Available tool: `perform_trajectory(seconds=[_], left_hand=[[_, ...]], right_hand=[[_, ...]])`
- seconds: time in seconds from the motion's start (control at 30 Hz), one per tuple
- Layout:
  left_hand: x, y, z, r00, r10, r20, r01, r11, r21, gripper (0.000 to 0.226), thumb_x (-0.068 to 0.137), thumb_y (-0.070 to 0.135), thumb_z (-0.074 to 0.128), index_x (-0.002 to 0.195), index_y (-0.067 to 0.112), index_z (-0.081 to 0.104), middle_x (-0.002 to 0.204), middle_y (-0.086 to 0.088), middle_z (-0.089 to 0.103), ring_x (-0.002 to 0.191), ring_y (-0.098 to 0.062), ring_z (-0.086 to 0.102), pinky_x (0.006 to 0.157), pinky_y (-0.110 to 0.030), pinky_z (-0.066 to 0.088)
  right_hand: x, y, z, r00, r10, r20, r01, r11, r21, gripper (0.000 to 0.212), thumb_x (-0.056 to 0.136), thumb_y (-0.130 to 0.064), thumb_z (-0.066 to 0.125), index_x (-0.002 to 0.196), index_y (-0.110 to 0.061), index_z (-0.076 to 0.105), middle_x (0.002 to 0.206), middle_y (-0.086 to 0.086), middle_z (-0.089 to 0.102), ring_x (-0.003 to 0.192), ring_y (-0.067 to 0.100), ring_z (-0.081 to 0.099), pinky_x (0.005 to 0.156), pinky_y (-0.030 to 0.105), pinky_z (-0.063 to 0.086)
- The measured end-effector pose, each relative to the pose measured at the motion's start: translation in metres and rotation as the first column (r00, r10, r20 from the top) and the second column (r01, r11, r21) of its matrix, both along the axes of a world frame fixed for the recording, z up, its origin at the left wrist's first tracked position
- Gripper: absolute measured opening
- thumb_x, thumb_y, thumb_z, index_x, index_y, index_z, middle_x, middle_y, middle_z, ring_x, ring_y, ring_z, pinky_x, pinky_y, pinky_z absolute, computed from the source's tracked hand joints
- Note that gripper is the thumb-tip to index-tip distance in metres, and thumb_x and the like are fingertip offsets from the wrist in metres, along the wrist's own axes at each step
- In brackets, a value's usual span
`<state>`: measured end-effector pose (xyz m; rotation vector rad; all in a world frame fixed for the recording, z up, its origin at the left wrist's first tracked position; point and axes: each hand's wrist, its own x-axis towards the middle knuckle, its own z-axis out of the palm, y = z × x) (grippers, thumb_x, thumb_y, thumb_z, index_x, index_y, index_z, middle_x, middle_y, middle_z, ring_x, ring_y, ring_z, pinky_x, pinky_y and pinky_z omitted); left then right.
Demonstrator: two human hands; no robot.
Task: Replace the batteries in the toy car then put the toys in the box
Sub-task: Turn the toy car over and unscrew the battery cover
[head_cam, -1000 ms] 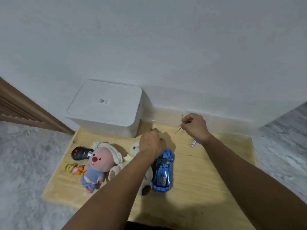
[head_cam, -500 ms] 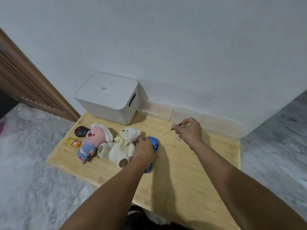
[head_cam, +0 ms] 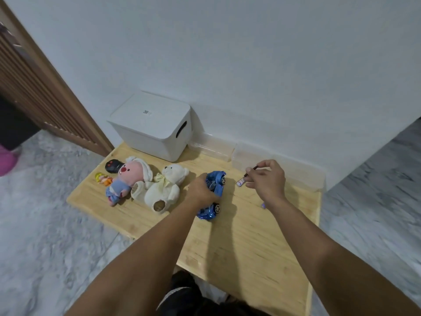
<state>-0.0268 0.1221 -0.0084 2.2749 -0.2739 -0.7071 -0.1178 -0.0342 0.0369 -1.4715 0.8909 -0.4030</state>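
Observation:
A blue toy car [head_cam: 215, 192] lies tipped on its side on the wooden table [head_cam: 246, 242], wheels facing right. My left hand [head_cam: 201, 189] grips it across the middle. My right hand [head_cam: 267, 180] pinches a thin dark screwdriver [head_cam: 250, 172] just right of the car, above a small battery [head_cam: 240, 183] lying on the table. A white lidded box [head_cam: 152, 125] stands at the back left. Left of the car lie a cream teddy bear [head_cam: 164, 188], a pink plush [head_cam: 128, 179], a black remote [head_cam: 113, 166] and a small yellow figure [head_cam: 102, 179].
Clear plastic trays [head_cam: 252, 156] run along the white wall behind the table. A small purple thing [head_cam: 263, 205] lies by my right wrist. A slatted wooden door [head_cam: 34, 87] stands on the left. Grey marbled floor surrounds the low table.
My left hand has come down onto the car and tipped it from upright onto its side. My right hand has kept the screwdriver and shifted slightly. The head view has swung left and back.

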Motion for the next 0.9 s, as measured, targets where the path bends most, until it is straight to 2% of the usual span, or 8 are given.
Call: perform_trajectory(seconds=[0.1, 0.2, 0.3, 0.4, 0.53, 0.63, 0.77, 0.9], left_hand=[[0.001, -0.005, 0.023, 0.913, 0.153, -0.378, -0.274, 0.916, -0.293, 0.095, 0.068, 0.002, 0.085, 0.146, 0.007, 0.031, 0.123, -0.014, 0.055, 0.103, -0.033, 0.063, 0.077, -0.042, 0.056], [0.003, -0.006, 0.041, 0.835, 0.114, -0.538, -0.377, 0.831, -0.410, 0.078, 0.075, -0.003, 0.077, 0.140, 0.006, 0.035, 0.112, -0.015, 0.061, 0.086, -0.029, 0.066, 0.063, -0.037, 0.053], [0.005, -0.003, 0.052, 0.815, 0.084, -0.573, -0.416, 0.773, -0.479, 0.058, 0.080, 0.001, 0.072, 0.133, 0.005, 0.048, 0.100, -0.014, 0.066, 0.077, -0.025, 0.066, 0.060, -0.034, 0.054], [0.006, 0.002, 0.058, 0.789, 0.036, -0.614, -0.437, 0.736, -0.518, 0.056, 0.074, 0.012, 0.068, 0.127, 0.000, 0.055, 0.101, -0.015, 0.063, 0.081, -0.028, 0.062, 0.062, -0.032, 0.054], [0.007, 0.004, 0.066, 0.737, 0.056, -0.673, -0.527, 0.671, -0.521, 0.037, 0.085, 0.021, 0.061, 0.117, 0.003, 0.061, 0.105, -0.018, 0.066, 0.089, -0.033, 0.062, 0.079, -0.039, 0.053], [0.010, 0.003, 0.073, 0.758, 0.081, -0.647, -0.519, 0.676, -0.523, 0.037, 0.090, 0.025, 0.061, 0.120, 0.003, 0.061, 0.111, -0.019, 0.068, 0.093, -0.034, 0.064, 0.075, -0.038, 0.054], [0.013, 0.003, 0.080, 0.774, 0.104, -0.625, -0.522, 0.663, -0.536, 0.037, 0.091, 0.025, 0.055, 0.121, 0.003, 0.059, 0.105, -0.018, 0.067, 0.087, -0.032, 0.064, 0.072, -0.036, 0.054], [0.021, 0.000, 0.085, 0.786, 0.130, -0.604, -0.525, 0.657, -0.542, 0.036, 0.090, 0.025, 0.057, 0.119, 0.005, 0.059, 0.111, -0.020, 0.067, 0.095, -0.036, 0.064, 0.086, -0.045, 0.054]], right_hand=[[0.004, -0.001, 0.006, 0.999, -0.006, 0.047, 0.007, 1.000, -0.028, 0.021, 0.085, -0.004, 0.069, 0.097, -0.008, 0.052, 0.081, 0.022, 0.070, 0.065, 0.024, 0.071, 0.054, 0.033, 0.059], [0.008, -0.001, 0.019, 0.996, -0.009, 0.090, 0.015, 0.998, -0.067, 0.020, 0.086, -0.003, 0.068, 0.100, -0.006, 0.054, 0.083, 0.019, 0.068, 0.066, 0.023, 0.071, 0.058, 0.035, 0.061], [0.012, -0.002, 0.032, 0.989, 0.013, 0.147, 0.002, 0.995, -0.096, 0.018, 0.087, -0.002, 0.066, 0.100, -0.007, 0.055, 0.084, 0.015, 0.066, 0.066, 0.024, 0.070, 0.060, 0.035, 0.061], [0.017, -0.001, 0.041, 0.984, 0.033, 0.175, -0.013, 0.993, -0.115, 0.017, 0.087, -0.001, 0.066, 0.099, -0.008, 0.056, 0.082, 0.012, 0.065, 0.065, 0.024, 0.071, 0.061, 0.036, 0.062], [0.026, 0.005, 0.050, 0.977, 0.051, 0.206, -0.024, 0.991, -0.129, 0.017, 0.087, -0.001, 0.065, 0.098, -0.009, 0.056, 0.082, 0.014, 0.066, 0.067, 0.025, 0.071, 0.061, 0.036, 0.061], [0.034, 0.011, 0.056, 0.975, 0.054, 0.216, -0.021, 0.988, -0.151, 0.018, 0.085, -0.003, 0.067, 0.097, -0.012, 0.057, 0.083, 0.011, 0.067, 0.070, 0.023, 0.072, 0.060, 0.035, 0.061], [0.042, 0.015, 0.064, 0.966, 0.076, 0.247, -0.033, 0.984, -0.173, 0.020, 0.083, -0.004, 0.068, 0.094, -0.015, 0.056, 0.082, 0.010, 0.069, 0.069, 0.019, 0.072, 0.059, 0.032, 0.060], [0.048, 0.016, 0.074, 0.951, 0.086, 0.296, -0.034, 0.984, -0.178, 0.017, 0.084, -0.002, 0.068, 0.093, -0.012, 0.057, 0.082, 0.011, 0.070, 0.071, 0.021, 0.072, 0.058, 0.028, 0.059]])
